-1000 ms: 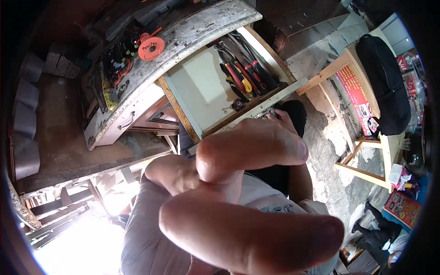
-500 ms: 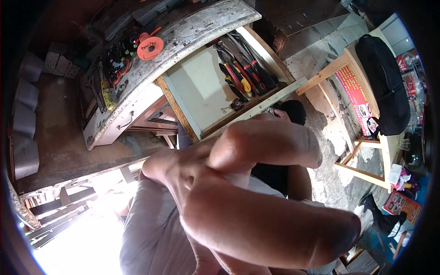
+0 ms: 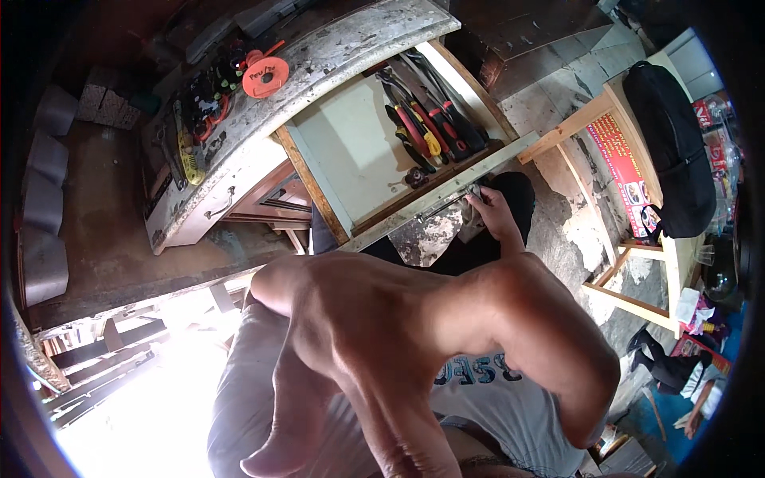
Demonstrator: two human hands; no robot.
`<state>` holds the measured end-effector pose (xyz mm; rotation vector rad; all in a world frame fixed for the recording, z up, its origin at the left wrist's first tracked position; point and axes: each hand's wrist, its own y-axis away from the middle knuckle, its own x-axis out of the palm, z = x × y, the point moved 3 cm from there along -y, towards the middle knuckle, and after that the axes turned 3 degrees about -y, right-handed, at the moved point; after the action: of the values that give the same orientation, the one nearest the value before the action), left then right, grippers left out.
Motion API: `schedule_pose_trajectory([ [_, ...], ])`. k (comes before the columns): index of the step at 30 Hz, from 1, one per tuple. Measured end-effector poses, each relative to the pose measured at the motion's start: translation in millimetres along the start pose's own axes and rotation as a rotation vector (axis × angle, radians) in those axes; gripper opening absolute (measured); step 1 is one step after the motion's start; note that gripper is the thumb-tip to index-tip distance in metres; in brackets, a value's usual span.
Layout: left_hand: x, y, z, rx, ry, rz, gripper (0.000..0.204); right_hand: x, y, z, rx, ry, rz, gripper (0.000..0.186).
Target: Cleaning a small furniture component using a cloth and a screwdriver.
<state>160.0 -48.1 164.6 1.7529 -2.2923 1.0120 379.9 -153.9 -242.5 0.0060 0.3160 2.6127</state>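
An empty, splayed left hand (image 3: 358, 319) is looming near while the right hand (image 3: 500, 215) is touching, its grip unclear, the handle (image 3: 442, 209) of the far bench's (image 3: 351, 57) open drawer (image 3: 339, 151), where pliers (image 3: 410, 123) are lying at right, risking a spill should a hard tug unseat it.

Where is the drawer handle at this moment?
In the head view, the handle is slightly above and right of the centre, on the front of the open drawer, with the right hand at its right end.
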Motion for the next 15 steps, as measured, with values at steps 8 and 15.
schedule_pose_trajectory([
  [8,13.5,15.5,-12.1,-0.088,0.002,-0.046,0.037,-8.4,4.9,13.2,-0.003,0.154,-0.026,0.032],
  [15,34.7,32.3,-30.1,-0.168,-0.062,-0.068,0.036,-1.6,8.1,20.3,-0.015,0.15,0.032,0.019],
])
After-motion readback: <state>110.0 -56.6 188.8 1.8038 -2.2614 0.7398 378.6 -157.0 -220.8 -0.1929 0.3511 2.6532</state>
